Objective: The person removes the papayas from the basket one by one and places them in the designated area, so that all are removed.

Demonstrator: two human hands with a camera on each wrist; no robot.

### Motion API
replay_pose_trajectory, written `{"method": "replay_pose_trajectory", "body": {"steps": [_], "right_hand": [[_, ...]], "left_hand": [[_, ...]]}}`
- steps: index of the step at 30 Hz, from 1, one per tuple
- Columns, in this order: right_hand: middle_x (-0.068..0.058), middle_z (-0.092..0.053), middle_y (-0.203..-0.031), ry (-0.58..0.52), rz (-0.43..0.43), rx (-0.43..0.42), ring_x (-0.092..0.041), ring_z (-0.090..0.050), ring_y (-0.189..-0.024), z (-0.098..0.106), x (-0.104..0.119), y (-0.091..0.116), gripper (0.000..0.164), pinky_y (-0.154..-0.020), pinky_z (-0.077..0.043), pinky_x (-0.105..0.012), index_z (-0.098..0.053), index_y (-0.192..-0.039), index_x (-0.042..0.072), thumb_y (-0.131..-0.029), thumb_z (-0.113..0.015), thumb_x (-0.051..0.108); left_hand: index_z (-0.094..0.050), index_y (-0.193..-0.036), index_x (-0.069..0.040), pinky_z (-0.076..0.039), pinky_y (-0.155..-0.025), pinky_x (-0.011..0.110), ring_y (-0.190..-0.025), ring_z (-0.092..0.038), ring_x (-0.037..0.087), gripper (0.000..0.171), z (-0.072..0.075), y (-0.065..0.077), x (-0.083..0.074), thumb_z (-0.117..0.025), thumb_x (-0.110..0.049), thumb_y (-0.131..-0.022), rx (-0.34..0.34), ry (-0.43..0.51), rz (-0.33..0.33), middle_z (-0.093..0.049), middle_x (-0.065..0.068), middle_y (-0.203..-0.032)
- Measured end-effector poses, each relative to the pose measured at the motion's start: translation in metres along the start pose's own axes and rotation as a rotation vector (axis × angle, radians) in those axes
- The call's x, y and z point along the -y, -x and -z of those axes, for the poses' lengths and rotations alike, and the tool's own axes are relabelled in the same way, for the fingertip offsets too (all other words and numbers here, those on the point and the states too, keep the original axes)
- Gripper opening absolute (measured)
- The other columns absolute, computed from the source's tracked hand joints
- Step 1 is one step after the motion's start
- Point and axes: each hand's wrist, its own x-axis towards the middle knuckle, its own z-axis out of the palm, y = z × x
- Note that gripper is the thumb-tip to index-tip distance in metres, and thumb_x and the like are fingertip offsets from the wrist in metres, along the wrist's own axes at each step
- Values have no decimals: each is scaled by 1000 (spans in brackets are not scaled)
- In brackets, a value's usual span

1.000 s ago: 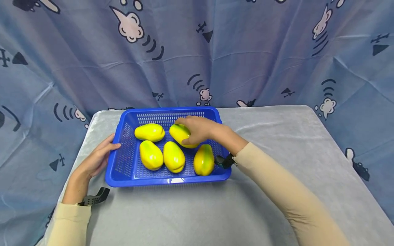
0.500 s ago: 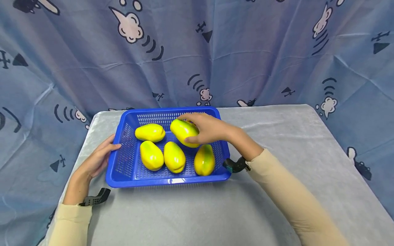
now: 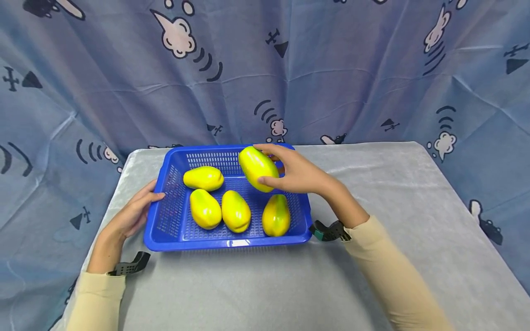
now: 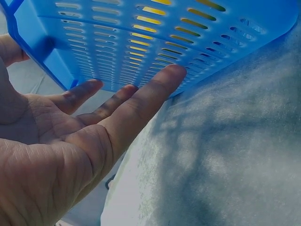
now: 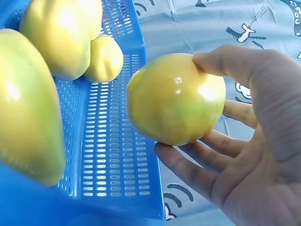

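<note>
"So what does the right hand [image 3: 298, 172] have?"

"1 yellow fruit [image 3: 257, 166], raised over the back right part of the basket [image 3: 198, 246]. Thumb and fingers stand wide on opposite sides of it, probably because it's plump and slick."

"And the left hand [image 3: 134, 211]?"

"Its thumb crosses the left rim, fingers against the outer wall, likely for steadiness. 4 other fruits [image 3: 236, 212] lie inside, where the walls should stop them rolling."

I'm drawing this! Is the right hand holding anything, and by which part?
A yellow fruit, by its sides: thumb on the near side, fingers on the far.
</note>
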Motion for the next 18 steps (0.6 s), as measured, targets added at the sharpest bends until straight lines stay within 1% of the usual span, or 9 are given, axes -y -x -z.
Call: {"method": "replay_pose_trajectory", "body": {"steps": [2,6,12,18], "right_hand": [[-8,-51,-159,-29,-14,-10,-32,-57,-135,0,-3,4,78,-106,-59,-51,-41,-162,16,-95,-79,27],[-8,-51,-159,-74,-34,-37,-32,-58,-135,0,-8,12,78,-106,-59,-50,-40,-162,17,-96,-79,26],[-9,-55,-155,-105,-19,-105,-32,-60,-131,0,-13,22,78,-106,-59,-53,-39,-163,18,-96,-79,25],[-13,-55,-154,-132,-25,-186,-34,-61,-131,0,-19,33,78,-106,-57,-56,-37,-163,22,-97,-78,24]], "left_hand": [[-34,-154,-19,-65,-86,33,-106,-75,13,43,0,0,1,-39,-12,-112,3,3,-1,-72,-4,-125],[-33,-155,-18,-66,-86,34,-106,-75,15,43,-1,1,1,-39,-12,-112,13,2,-3,-73,-3,-125],[-28,-159,-15,-65,-87,34,-107,-75,15,48,0,0,1,-40,-14,-113,5,-16,3,-72,-3,-127],[-33,-155,-17,-66,-86,35,-106,-75,16,43,2,0,1,-40,-12,-113,13,-6,-3,-72,-1,-126]]}}
